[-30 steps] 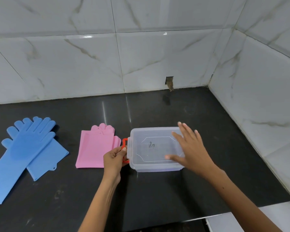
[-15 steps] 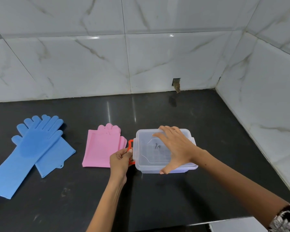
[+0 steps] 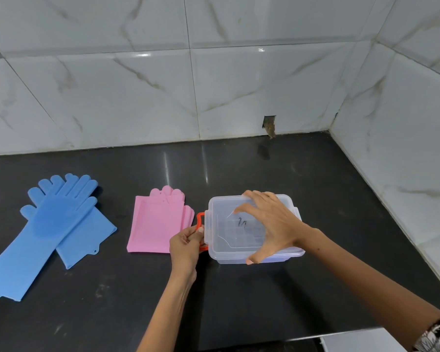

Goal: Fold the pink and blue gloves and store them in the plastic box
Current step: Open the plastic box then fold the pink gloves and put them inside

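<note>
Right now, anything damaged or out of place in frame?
One thing: a broken rectangular hole in the white marble wall tile, just above the black countertop, with rough brown material showing. The blue silicone gloves and folded pink gloves lie flat.

Bright, even light; glare streaks on the countertop (image 3: 206,168); edges bow.
</note>
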The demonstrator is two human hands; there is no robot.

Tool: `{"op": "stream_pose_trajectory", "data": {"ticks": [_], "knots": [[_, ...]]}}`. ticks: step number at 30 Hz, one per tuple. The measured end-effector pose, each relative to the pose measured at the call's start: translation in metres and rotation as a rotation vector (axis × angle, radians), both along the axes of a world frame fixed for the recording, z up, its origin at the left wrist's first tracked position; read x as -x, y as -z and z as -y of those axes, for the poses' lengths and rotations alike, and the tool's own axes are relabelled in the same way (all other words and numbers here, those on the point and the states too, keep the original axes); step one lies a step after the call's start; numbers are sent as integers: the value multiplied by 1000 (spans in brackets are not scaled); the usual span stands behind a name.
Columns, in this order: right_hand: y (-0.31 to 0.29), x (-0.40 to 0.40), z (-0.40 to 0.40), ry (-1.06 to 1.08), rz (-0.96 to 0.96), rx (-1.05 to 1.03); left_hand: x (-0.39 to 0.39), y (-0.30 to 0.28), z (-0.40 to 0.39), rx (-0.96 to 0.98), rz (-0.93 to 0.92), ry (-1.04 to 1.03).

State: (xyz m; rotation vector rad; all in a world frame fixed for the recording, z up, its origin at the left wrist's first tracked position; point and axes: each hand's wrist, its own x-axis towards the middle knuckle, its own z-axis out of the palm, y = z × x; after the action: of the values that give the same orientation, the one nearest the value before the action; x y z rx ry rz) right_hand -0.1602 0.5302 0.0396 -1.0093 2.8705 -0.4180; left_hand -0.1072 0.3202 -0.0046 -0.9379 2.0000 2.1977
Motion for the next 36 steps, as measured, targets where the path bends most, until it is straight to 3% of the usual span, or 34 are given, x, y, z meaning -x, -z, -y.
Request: {"op": "stream_pose_trajectory", "data": {"ticks": [25, 30, 34, 36], "knots": [[-7, 3, -5, -18, 140, 46, -7, 2, -13, 67, -23, -43], [-21, 4, -13, 27, 226, 167, -10, -1, -12, 65, -58, -57], [-27, 2, -17, 1, 132, 70, -10, -7, -10, 91, -88, -17], [-29, 2, -21, 21, 113, 72, -10, -12, -2, 193, -157, 46]]}}
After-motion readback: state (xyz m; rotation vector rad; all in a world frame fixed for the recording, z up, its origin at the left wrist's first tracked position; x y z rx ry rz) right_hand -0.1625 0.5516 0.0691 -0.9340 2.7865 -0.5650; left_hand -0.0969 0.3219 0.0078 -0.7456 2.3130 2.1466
